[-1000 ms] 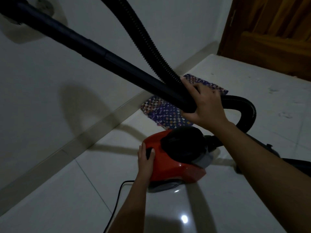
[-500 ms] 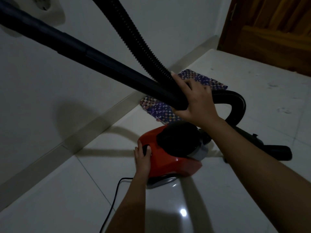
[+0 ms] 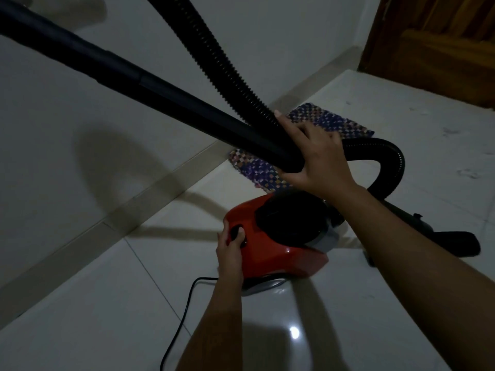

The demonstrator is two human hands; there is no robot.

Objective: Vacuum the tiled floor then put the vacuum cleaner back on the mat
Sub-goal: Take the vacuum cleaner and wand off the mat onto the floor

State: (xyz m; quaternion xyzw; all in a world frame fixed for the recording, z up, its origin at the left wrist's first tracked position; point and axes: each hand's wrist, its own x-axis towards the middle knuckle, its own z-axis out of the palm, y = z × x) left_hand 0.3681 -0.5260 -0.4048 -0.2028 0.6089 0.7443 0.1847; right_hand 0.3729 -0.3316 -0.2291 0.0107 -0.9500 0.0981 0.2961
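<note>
Vacuum cleaner [image 3: 278, 245] on tiles, just short of mat [image 3: 302, 145], mat straight ahead. Left hand [image 3: 231, 250] nearer, thumb on button; right hand [image 3: 316, 159] wrapped round tube [image 3: 160, 89].

The room is dim. A plain white wall [image 3: 267, 36] meets the glossy white tiled floor [image 3: 93, 317] at a pale skirting strip [image 3: 150, 188]. A brown wooden door [image 3: 439, 44] stands in the far right corner.
</note>
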